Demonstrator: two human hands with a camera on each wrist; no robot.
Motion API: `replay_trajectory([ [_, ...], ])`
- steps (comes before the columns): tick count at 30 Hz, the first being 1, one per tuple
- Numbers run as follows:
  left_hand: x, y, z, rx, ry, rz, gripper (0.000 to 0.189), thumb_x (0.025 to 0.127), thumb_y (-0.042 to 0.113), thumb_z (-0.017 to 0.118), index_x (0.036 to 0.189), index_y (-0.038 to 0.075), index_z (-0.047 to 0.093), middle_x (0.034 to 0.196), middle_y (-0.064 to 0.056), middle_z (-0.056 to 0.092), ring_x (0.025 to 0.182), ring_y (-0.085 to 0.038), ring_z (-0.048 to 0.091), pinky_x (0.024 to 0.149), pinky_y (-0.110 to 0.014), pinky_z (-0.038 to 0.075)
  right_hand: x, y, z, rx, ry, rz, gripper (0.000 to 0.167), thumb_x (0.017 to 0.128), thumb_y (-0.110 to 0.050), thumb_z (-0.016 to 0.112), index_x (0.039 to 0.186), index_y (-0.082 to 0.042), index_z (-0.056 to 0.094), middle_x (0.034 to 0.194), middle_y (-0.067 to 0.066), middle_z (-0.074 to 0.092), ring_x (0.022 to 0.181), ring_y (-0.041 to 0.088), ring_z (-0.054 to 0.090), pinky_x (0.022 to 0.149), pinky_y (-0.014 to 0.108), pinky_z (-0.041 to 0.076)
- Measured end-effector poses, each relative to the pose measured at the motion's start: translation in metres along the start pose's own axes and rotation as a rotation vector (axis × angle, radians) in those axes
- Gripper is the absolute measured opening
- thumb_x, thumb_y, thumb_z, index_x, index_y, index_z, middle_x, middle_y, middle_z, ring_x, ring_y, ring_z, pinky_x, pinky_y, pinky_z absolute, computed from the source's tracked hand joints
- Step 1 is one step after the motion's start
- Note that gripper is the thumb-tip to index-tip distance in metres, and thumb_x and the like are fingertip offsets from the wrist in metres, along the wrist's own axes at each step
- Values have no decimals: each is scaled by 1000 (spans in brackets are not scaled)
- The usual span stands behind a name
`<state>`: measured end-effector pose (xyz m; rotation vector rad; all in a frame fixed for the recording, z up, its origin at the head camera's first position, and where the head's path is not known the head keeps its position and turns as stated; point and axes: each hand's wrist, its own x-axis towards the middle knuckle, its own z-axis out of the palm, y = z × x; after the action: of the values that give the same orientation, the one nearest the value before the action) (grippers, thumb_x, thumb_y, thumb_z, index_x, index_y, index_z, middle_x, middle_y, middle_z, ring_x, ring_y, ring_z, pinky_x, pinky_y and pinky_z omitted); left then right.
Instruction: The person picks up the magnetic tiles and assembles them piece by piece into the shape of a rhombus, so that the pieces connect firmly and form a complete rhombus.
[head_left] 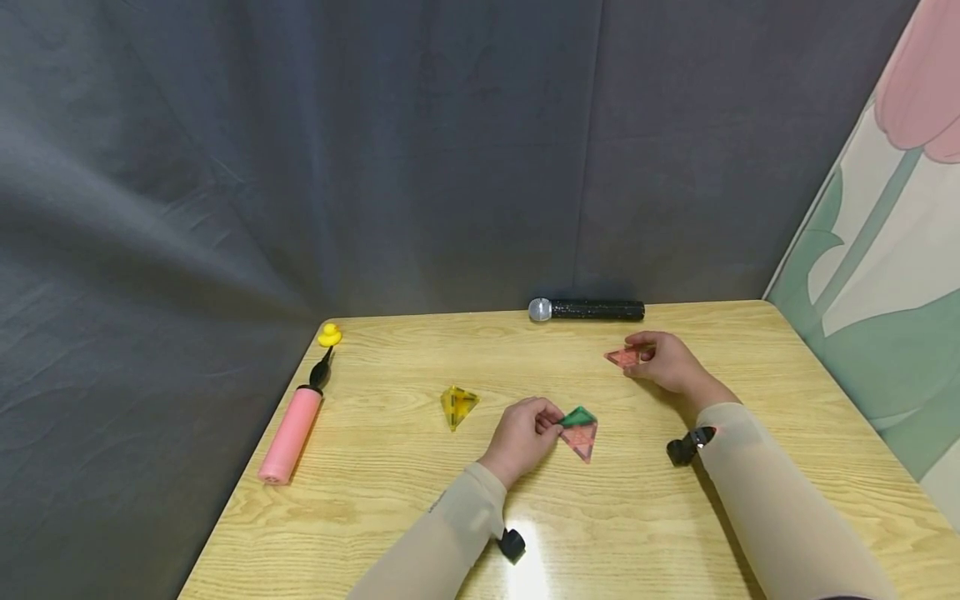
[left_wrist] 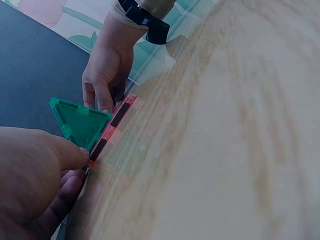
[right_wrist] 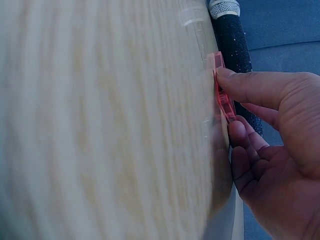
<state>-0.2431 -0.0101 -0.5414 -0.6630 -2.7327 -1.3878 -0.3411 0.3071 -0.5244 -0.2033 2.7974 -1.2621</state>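
My left hand [head_left: 522, 437] pinches the near corner of a green triangular magnetic tile [head_left: 576, 417]. That tile rises from the edge of a red triangular magnetic tile [head_left: 582, 442] low at the tabletop, and the two touch along one side in the left wrist view. Farther back and to the right, my right hand [head_left: 666, 362] holds another red triangular tile [head_left: 622, 358] between thumb and fingers. In the right wrist view this red tile [right_wrist: 220, 90] is seen nearly edge-on, close to the table. A yellow tile piece [head_left: 458, 407] lies left of my left hand.
A black microphone [head_left: 596, 310] with a silver head lies along the table's back edge. At the left side are a pink hand pump [head_left: 292, 433] with a black nozzle and a yellow rubber duck [head_left: 329, 335]. A dark curtain [head_left: 450, 150] hangs behind the wooden table [head_left: 360, 517].
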Motion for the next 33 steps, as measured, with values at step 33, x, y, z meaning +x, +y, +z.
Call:
replay_trajectory([
  [33,-2,-2,1,-8,4,9,7,96,10,78,100,15,75,91,11,65,78,1,59,71,-17,54,-9,-1,-5,121,-21,-21,56,85,-8,89,130,8,61,112,23,63,92,24,55,74,25,51],
])
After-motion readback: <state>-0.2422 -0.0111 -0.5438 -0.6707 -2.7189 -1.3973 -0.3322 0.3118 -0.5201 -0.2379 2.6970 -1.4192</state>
